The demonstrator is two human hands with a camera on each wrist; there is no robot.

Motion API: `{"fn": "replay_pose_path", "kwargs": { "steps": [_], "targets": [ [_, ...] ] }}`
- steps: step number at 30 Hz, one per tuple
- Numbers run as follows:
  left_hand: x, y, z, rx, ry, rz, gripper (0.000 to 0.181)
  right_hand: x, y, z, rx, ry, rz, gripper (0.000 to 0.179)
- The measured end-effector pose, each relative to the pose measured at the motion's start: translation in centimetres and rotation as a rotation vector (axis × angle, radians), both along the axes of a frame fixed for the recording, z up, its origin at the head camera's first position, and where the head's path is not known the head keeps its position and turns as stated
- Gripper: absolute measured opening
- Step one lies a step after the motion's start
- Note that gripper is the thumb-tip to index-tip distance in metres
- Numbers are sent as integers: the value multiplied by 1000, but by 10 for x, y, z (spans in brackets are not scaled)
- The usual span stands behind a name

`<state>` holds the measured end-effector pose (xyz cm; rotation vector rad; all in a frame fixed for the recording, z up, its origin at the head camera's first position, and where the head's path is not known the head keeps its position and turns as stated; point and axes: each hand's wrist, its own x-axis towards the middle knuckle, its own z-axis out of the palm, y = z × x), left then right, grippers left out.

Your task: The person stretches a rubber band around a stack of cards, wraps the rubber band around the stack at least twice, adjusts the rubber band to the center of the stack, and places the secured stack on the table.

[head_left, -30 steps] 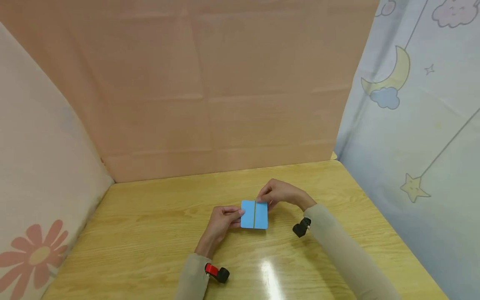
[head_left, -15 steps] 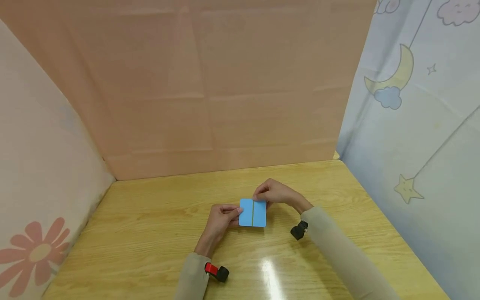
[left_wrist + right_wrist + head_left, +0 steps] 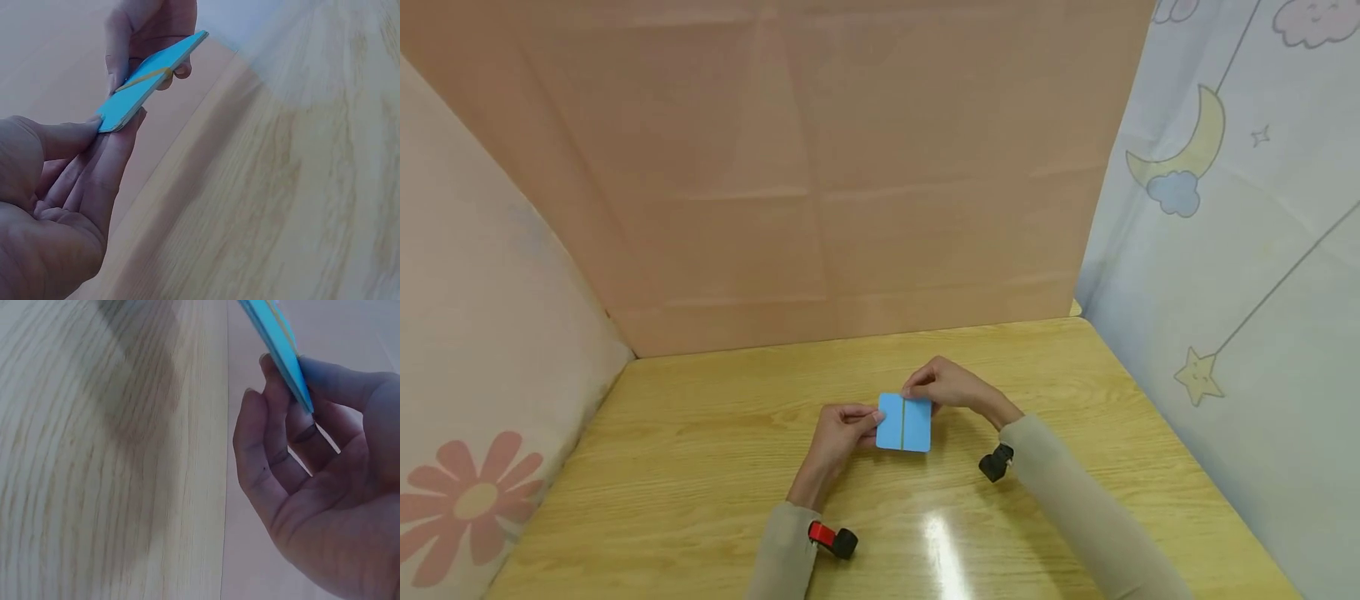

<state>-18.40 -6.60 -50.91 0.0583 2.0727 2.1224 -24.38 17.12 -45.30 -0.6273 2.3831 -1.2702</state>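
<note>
Both hands hold a thin stack of blue square cards [image 3: 916, 427] up off the table. A yellowish rubber band [image 3: 902, 425] runs round its middle. My left hand [image 3: 837, 435] pinches the left edge, thumb on top and fingers beneath, as the left wrist view shows. At the far right corner, my right hand [image 3: 953, 385] grips the stack between thumb and fingers, the thumb close to the band. In the left wrist view the cards [image 3: 144, 78] stand tilted and show a layered edge. The right wrist view catches only one end of the cards [image 3: 284, 359].
A wood-grain table [image 3: 715, 467] lies below the hands. An orange-brown cloth [image 3: 820, 183] hangs behind it, and printed cloths stand at the left [image 3: 482, 275] and right [image 3: 1262, 275]. Each sleeve carries a small black wrist camera, the left one [image 3: 844, 543] on a red strap.
The hands and the cards sit slightly further left and higher in the head view, which has itself shifted a little. Both hands keep their hold.
</note>
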Motion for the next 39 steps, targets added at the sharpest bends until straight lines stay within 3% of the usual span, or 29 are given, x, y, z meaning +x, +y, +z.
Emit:
{"fn": "replay_pose_path", "kwargs": {
  "steps": [6, 14, 20, 28, 39],
  "targets": [
    [0, 0, -1, 37, -8, 1, 29, 2, 1, -4, -30, -20, -43, 22],
    [0, -3, -3, 53, -13, 56, 26, 12, 7, -10, -139, -69, -117, 42],
    [-6, -4, -6, 65, -12, 80, 26, 22, 15, -22, -261, -135, -180, 42],
    [-2, -4, -17, 84, -43, 64, 27, 38, 18, -42, -335, -227, -180, 37],
    [-1, -17, -8, 47, -44, 83, 27, 40, 3, -42, -415, -270, -248, 30]
  ]
}}
